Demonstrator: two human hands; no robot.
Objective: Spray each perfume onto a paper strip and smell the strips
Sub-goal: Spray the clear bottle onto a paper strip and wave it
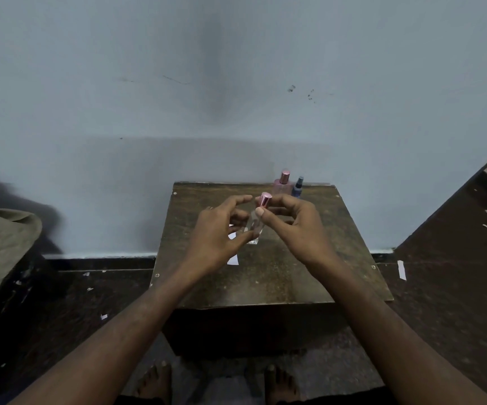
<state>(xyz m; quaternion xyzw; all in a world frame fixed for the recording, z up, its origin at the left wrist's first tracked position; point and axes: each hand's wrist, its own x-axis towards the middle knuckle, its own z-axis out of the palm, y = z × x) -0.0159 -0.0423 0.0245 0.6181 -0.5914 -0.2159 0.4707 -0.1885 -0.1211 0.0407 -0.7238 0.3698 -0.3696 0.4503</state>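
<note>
A clear glass perfume bottle (257,225) with a pink cap (264,199) is held upright over the small brown table (295,276). My right hand (297,229) grips it, thumb on the bottle's shoulder and fingers curled by the cap. My left hand (222,232) is beside the bottle with fingers spread and its thumb near the bottle's base; whether it touches is unclear. White paper strips (233,260) lie on the table, partly hidden under my left hand. A pink perfume bottle (283,184) and a small blue spray bottle (298,187) stand at the table's back edge.
The table stands against a pale blue wall (236,83). A dark slanted board (455,244) with paper scraps lies to the right, one strip (401,269) on the floor beside it. Olive fabric (2,247) sits at the left. My bare feet (157,381) show below.
</note>
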